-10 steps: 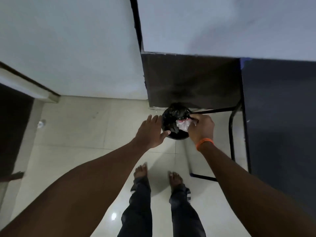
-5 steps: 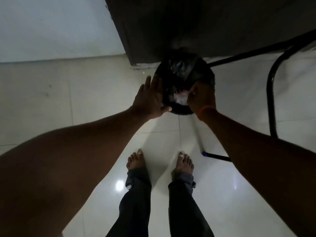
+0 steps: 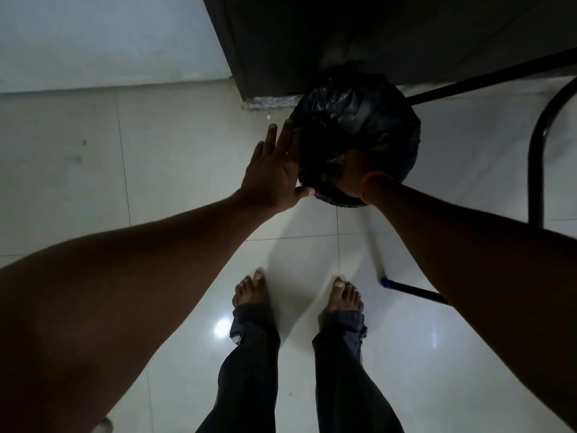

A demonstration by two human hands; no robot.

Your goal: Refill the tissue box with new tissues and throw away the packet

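Note:
A round bin lined with a black bag [image 3: 356, 120] stands on the tiled floor against a dark cabinet. My left hand [image 3: 274, 173] is flat and open, fingers spread, pressed against the bin's left side. My right hand [image 3: 352, 173], with an orange band at the wrist, is pushed down inside the bin's opening; its fingers are hidden in the dark bag. The packet is out of sight, and I cannot tell whether the hand still holds it. The tissue box is not in view.
A dark cabinet [image 3: 312, 42] rises behind the bin. A black metal tube frame [image 3: 537, 145] curves at the right, and its foot [image 3: 409, 287] lies on the floor near my right foot. My bare feet [image 3: 253, 289] stand on glossy pale tiles.
My head has tilted further down and closer to the bin. My right hand has sunk deeper into the bag, and the pale packet that showed at its fingers is no longer visible.

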